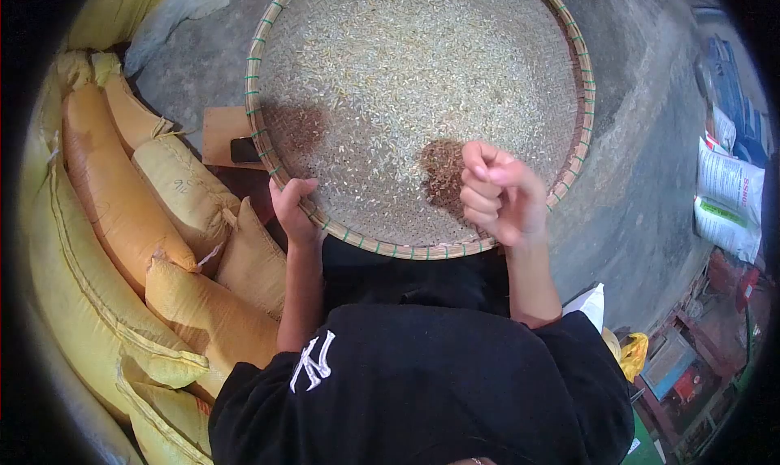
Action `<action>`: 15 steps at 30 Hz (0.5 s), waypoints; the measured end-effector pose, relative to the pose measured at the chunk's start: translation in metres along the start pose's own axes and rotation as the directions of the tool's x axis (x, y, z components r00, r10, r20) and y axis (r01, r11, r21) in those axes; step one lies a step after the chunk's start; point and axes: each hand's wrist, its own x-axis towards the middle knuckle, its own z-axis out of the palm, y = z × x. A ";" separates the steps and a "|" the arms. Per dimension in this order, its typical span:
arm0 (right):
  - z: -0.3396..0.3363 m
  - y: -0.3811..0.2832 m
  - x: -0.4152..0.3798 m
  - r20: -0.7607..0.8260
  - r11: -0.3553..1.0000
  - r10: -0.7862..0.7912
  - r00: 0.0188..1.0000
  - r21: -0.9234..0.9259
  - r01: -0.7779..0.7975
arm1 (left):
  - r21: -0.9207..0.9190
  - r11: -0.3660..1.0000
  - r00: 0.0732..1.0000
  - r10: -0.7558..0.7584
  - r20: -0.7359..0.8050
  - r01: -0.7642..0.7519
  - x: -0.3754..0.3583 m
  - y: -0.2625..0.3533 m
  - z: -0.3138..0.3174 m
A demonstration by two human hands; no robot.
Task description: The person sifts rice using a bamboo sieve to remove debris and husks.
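Note:
A large round woven tray (581, 123) with green stitching on its rim holds a spread layer of pale grains (390, 75). My left hand (296, 209) grips the tray's rim at the lower left, thumb on top. Above the lower right part of the tray is my right hand (502, 190), its fingers curled and the thumb pressed to the index finger; anything between them is too small to make out. A brown patch (444, 172) shows on the tray just left of that hand, partly in shadow.
Full yellow and orange sacks (122, 189) lie along the left side. A piece of cardboard (225, 136) sits beside the tray's left edge. White printed bags (729, 201) stand at the far right, above some red machinery (686, 380). Grey concrete (634, 221) lies right of the tray.

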 end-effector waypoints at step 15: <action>0.018 0.031 0.009 -0.118 -0.031 -0.458 0.881 -0.988 -0.149 | 0.012 1.000 0.999 -0.022 -0.026 0.022 -0.001 -0.003 -0.006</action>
